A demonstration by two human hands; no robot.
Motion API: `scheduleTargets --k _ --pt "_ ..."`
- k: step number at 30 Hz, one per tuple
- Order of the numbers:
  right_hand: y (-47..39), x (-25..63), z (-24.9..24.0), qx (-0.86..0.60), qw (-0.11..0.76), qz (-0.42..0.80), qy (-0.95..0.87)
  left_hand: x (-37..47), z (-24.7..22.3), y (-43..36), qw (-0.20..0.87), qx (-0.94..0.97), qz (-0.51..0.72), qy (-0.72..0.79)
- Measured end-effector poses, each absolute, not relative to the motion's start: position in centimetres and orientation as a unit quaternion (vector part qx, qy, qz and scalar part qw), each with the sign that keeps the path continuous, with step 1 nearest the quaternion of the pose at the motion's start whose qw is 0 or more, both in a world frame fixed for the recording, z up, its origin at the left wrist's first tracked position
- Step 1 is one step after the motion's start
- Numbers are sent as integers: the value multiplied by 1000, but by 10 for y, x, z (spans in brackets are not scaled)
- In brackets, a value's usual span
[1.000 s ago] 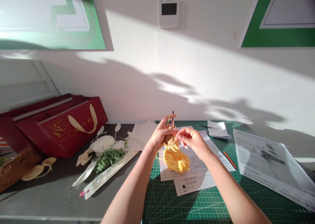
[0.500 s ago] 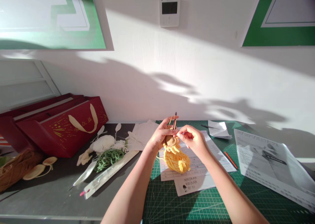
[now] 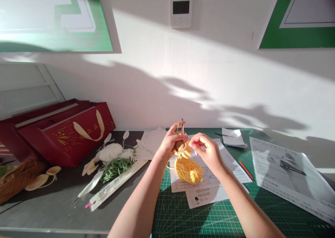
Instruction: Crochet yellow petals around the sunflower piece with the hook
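A small yellow and brown crochet piece (image 3: 182, 148) is gripped by my left hand (image 3: 171, 142), with a strand of yarn looped over its raised index finger. The dark crochet hook (image 3: 182, 125) stands upright beside those fingers. Just right of the piece, my right hand (image 3: 205, 148) is closed, fingertips pinched near the piece's edge; what it holds, if anything, is too small to make out. Below both hands a yellow yarn ball (image 3: 188, 170) rests on printed sheets (image 3: 209, 194).
Beneath the papers lies a green cutting mat (image 3: 178, 217). On the right are an orange pen (image 3: 246, 171), white slips (image 3: 232, 137) and a large printed sheet (image 3: 290, 178). At left are green yarn (image 3: 116, 169), brown yarn (image 3: 21, 177) and red bags (image 3: 73, 136).
The hook has shifted slightly left and stands more upright. My right hand has moved a little away from the crochet piece, leaving a small gap.
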State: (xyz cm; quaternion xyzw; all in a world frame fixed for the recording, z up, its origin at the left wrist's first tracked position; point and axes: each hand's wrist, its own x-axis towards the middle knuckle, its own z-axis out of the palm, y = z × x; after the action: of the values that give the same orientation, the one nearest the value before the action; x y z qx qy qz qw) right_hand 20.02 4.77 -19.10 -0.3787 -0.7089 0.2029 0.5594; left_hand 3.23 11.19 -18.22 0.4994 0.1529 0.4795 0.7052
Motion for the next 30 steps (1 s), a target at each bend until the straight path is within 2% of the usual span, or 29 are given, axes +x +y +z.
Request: scheduleTargets --k 9,17,30 --pt "53 202 -185 -316 552 196 -746 36 -188 111 732 494 437 169" --pt "56 205 -195 -347 552 224 -724 37 -187 110 741 493 427 159" --pt "57 190 -207 -398 596 416 -559 35 -180 107 706 502 491 93"
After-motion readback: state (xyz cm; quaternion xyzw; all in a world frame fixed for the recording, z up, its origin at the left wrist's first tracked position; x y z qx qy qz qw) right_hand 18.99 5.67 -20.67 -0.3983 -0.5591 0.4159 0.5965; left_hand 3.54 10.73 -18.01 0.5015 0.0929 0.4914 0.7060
